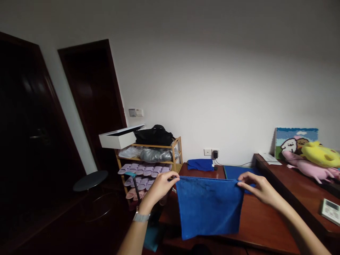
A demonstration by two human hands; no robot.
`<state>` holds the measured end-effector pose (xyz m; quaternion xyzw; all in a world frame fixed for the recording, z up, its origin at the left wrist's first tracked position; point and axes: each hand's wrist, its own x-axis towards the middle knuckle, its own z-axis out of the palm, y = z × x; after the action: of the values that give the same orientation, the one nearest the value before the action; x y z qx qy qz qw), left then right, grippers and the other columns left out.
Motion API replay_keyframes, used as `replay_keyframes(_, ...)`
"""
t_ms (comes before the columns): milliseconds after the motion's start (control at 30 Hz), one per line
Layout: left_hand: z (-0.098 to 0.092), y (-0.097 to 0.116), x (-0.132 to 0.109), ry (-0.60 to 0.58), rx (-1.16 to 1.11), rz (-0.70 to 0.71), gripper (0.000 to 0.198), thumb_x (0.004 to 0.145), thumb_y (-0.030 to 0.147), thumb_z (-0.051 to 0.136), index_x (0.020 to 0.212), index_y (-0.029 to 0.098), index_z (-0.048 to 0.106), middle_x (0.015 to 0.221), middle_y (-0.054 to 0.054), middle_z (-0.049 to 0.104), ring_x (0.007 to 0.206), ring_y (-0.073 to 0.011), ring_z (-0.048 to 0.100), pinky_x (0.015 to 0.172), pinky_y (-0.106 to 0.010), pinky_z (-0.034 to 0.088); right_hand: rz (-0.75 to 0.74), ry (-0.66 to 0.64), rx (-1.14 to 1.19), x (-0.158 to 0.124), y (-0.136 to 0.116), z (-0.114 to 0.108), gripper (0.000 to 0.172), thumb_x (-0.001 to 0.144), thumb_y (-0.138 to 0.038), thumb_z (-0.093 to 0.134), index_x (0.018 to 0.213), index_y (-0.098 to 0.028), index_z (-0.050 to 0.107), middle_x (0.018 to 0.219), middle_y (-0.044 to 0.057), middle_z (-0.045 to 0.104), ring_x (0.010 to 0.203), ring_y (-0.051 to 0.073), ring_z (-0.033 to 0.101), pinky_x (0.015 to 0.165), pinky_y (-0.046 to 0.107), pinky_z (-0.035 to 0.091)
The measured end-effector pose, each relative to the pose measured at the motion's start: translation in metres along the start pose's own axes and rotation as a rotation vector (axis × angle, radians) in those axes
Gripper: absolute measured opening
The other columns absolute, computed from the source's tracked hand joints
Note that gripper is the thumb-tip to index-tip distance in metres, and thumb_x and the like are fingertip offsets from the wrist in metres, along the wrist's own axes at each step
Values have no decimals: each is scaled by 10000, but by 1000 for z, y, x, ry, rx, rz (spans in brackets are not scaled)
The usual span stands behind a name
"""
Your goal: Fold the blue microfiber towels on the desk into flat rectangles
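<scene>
A blue cloth (211, 209) hangs stretched between my two hands, above a reddish-brown wooden table (265, 219). Its top edge is nearly level, and a dark smudge shows near the top. My left hand (166, 182) pinches the upper left corner between thumb and fingers. At the upper right corner, my right hand (255, 186) pinches the cloth in the same way. Behind it on the table lie a folded blue cloth (200, 164) and another flat blue cloth (239, 171), partly hidden by my right hand.
On the left stands a wooden rack (177, 156) with several slippers, a black bag (154, 136) and a white box (114, 140). A round stool (90, 180) is beside it. Plush toys (305, 166) and a white device (331, 210) sit on the right-hand ledge. A plug (215, 154) with a cable is in the wall.
</scene>
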<state>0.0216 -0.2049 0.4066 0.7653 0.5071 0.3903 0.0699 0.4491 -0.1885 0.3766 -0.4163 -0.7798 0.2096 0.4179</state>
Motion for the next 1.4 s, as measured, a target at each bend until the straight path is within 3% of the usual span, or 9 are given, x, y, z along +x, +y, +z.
replay_keyframes(100, -1, 3, -1, 21, 45, 39, 168, 939, 360, 597, 982, 293, 745, 997, 14, 798, 917, -222, 736, 861, -309, 564, -65, 0, -92, -6, -4, -4, 408, 917, -614, 612, 1146, -299, 736, 952, 62, 760, 872, 243, 708, 786, 353, 587)
replay_keyframes(233, 2, 5, -1, 48, 119, 144, 220, 961, 321, 582, 1104, 283, 745, 1127, -15, 789, 1049, -224, 720, 973, -343, 548, -99, -15, -168, -13, -7, -4, 380, 970, -574, 553, 978, -251, 752, 958, 62, 762, 883, 223, 710, 799, 325, 579)
replay_keyframes(433, 4, 19, -7, 9, 117, 151, 168, 936, 261, 591, 978, 270, 754, 986, -5, 793, 928, -201, 729, 874, -310, 567, -128, 43, -208, -22, -5, -3, 348, 979, -546, 558, 970, -249, 740, 964, 57, 750, 883, 199, 706, 814, 295, 580)
replay_keyframes(600, 9, 30, -22, 77, 12, 94, 154, 924, 244, 584, 984, 266, 724, 954, 5, 782, 862, -171, 725, 836, -273, 572, -106, 105, -246, -31, -7, -12, 353, 965, -554, 573, 979, -255, 759, 932, 56, 741, 836, 192, 704, 787, 272, 585)
replay_keyframes(733, 22, 19, -25, 86, -186, 32, 147, 921, 315, 618, 970, 234, 730, 964, -20, 787, 897, -181, 731, 853, -285, 591, -4, 85, -227, -44, -6, -11, 357, 931, -582, 611, 982, -264, 767, 882, 28, 767, 755, 179, 707, 695, 236, 579)
replay_keyframes(900, 32, 1, -29, 84, -396, -79, 177, 862, 364, 697, 954, 217, 735, 946, -48, 782, 874, -197, 742, 795, -295, 626, 68, 76, -156, -55, -7, -4, 352, 913, -584, 629, 952, -263, 768, 673, -16, 710, 499, 124, 590, 505, 205, 509)
replay_keyframes(1133, 30, -9, -31, 165, -474, -150, 162, 820, 362, 761, 907, 235, 711, 892, -22, 756, 804, -177, 736, 735, -260, 625, 53, 220, -123, -52, 0, 2, 301, 843, -559, 721, 895, -267, 772, 671, -3, 711, 505, 126, 604, 487, 190, 507)
replay_keyframes(1267, 65, -44, 0, 232, -475, -162, 176, 849, 399, 733, 851, 240, 659, 827, 7, 729, 797, -169, 726, 750, -258, 605, 167, 190, -77, -30, 38, 26, 369, 856, -616, 671, 932, -266, 761, 575, -19, 658, 445, 130, 567, 450, 217, 481)
replay_keyframes(1400, 139, -122, 42, 180, -471, -206, 235, 860, 456, 698, 882, 230, 638, 818, -6, 729, 802, -186, 728, 745, -273, 583, 344, 94, 5, 11, 113, 74, 465, 888, -670, 584, 1015, -246, 727, 578, -23, 668, 474, 148, 605, 521, 244, 505)
